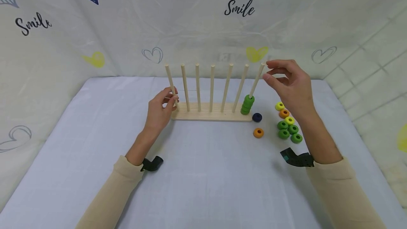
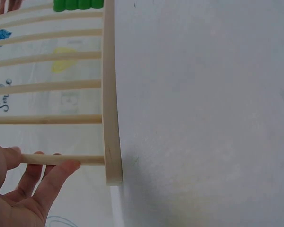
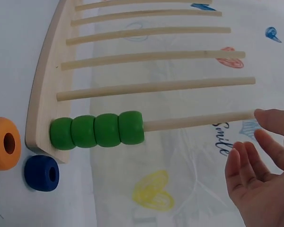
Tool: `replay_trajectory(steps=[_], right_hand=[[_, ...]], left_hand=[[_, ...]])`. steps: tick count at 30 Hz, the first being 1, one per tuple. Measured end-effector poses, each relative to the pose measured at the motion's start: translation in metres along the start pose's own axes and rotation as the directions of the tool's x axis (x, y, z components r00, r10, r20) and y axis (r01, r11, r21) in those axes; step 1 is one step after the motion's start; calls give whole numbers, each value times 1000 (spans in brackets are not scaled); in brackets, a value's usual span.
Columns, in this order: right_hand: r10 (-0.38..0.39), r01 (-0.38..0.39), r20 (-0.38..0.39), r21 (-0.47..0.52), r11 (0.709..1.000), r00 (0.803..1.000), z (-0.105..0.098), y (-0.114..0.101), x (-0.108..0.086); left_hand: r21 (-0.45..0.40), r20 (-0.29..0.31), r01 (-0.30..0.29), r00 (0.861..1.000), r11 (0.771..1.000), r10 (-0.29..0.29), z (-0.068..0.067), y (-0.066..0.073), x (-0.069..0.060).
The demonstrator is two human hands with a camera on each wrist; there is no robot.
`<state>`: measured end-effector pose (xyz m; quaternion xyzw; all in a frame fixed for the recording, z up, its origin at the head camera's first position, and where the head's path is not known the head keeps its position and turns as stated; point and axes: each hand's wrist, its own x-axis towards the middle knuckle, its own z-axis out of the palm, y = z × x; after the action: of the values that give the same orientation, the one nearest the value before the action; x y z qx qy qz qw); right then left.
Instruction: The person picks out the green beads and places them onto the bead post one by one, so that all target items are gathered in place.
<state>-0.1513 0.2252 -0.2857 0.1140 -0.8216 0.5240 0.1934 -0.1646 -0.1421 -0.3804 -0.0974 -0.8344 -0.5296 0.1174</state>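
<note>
A wooden peg rack (image 1: 210, 116) with several upright pegs stands on the table. Several green beads (image 3: 95, 130) are stacked at the foot of its rightmost peg (image 3: 199, 121). My left hand (image 1: 160, 110) holds the leftmost peg (image 2: 90, 160) between thumb and fingers, low down near the base. At the top of the rightmost peg is my right hand (image 1: 290, 84), its fingers loosely bent and nothing between them. A fingertip is at the peg's tip; whether it touches I cannot tell.
Close to the rack's right end lie a dark blue bead (image 1: 257, 117) and an orange bead (image 1: 258, 133). Farther right, beside the right forearm, is a group of loose green beads (image 1: 293, 129), yellow beads (image 1: 289, 120) and another orange bead (image 1: 284, 113). A printed cloth (image 1: 197, 27) hangs behind.
</note>
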Motion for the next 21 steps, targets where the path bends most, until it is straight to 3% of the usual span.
replay_trajectory(steps=[21], right_hand=[[98,-95,33,-83,992,995,-25,30,-23]], left_hand=[[6,-1,0,1000,1000,0,1,-1,0]])
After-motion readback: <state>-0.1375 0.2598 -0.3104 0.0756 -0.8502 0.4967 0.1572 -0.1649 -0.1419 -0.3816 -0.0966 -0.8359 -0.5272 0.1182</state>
